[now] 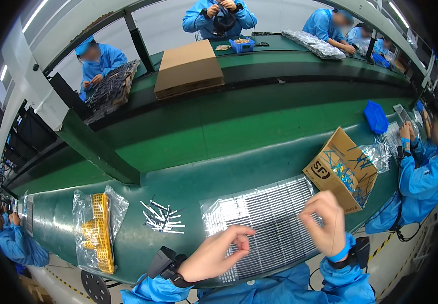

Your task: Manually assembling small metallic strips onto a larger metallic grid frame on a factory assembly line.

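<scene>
A clear plastic-covered sheet of dark and silver strips in rows [264, 223] lies on the green bench in front of me. My left hand [214, 256] hovers over its near left part, index finger reaching out and the other fingers loosely curled. Nothing shows between those fingers. Above the sheet's right side is my right hand [325, 225], thumb and index finger bent together in a pinch. Whatever that pinch holds, if anything, is too small to make out. Left of the sheet, several loose black-and-white strips [162, 217] lie in a pile.
An open cardboard box [343, 172] with blue and yellow pieces stands right of the sheet. Yellow perforated trays in a plastic bag [97, 233] lie at left. Beyond are a blue bin [376, 117], a green post [100, 147], stacked cardboard [188, 68] and several co-workers.
</scene>
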